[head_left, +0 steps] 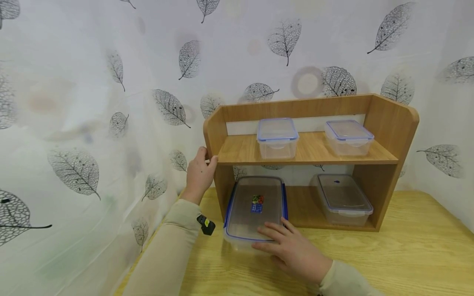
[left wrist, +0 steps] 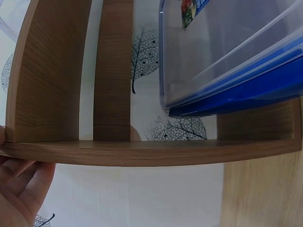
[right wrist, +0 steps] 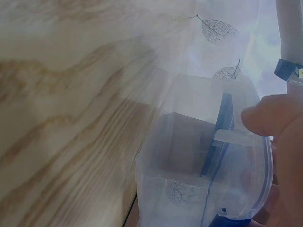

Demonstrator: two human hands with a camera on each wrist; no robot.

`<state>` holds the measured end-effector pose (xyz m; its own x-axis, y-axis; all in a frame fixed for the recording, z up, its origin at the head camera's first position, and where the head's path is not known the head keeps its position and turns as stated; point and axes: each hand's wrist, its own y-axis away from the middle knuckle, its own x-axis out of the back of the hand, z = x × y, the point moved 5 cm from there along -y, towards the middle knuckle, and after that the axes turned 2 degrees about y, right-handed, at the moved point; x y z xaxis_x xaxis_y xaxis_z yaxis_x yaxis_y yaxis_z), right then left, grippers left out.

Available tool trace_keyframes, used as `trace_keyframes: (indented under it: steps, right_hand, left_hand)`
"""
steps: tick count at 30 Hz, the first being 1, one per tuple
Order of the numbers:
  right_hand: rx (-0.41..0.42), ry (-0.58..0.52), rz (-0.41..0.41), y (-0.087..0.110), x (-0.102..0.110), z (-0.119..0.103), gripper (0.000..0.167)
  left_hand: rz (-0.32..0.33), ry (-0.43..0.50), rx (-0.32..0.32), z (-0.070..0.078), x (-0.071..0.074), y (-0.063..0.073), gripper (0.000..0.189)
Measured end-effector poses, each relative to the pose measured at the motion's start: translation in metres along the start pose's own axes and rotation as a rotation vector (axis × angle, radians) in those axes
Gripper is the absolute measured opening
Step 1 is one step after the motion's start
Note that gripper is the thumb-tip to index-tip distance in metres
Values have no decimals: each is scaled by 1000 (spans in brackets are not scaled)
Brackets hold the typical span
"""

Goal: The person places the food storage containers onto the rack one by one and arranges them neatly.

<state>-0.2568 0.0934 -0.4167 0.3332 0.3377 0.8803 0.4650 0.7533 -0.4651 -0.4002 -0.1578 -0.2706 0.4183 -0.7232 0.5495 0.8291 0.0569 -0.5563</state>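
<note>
A large clear food container [head_left: 255, 211] with a blue-edged lid and dark blue side clips juts out of the lower left of a wooden shelf [head_left: 307, 161]. My right hand [head_left: 292, 250] lies at its front right corner, fingers spread over the lid. In the right wrist view the thumb is in front of the container [right wrist: 189, 156]. My left hand [head_left: 200, 172] grips the front edge of the shelf's left side panel, with its fingers along the outer face [left wrist: 26, 187]. The container's back part sits inside the lower bay.
Two smaller clear containers with blue-edged lids stand on the upper board, one mid-left [head_left: 277, 139] and one right [head_left: 349, 137]. Another lidded container [head_left: 343, 199] fills the lower right. The shelf stands on a wooden table [head_left: 418, 250], against a leaf-patterned wall covering [head_left: 237, 49].
</note>
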Motion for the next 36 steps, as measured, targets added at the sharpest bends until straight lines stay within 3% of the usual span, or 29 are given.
trace_keyframes:
  steps: [7,22,36]
  right_hand:
    - [-4,-2,52,-3,1,3,72]
    - [-34,8,0,-9,3,14,69]
    - [-37,-2,1,-12,-2,26,69]
  left_hand:
    - [-4,7,11,0,-1,0,31]
    - [1,-7,8,1,-1,0,31]
    - [2,-6,-8,1,-1,1,32]
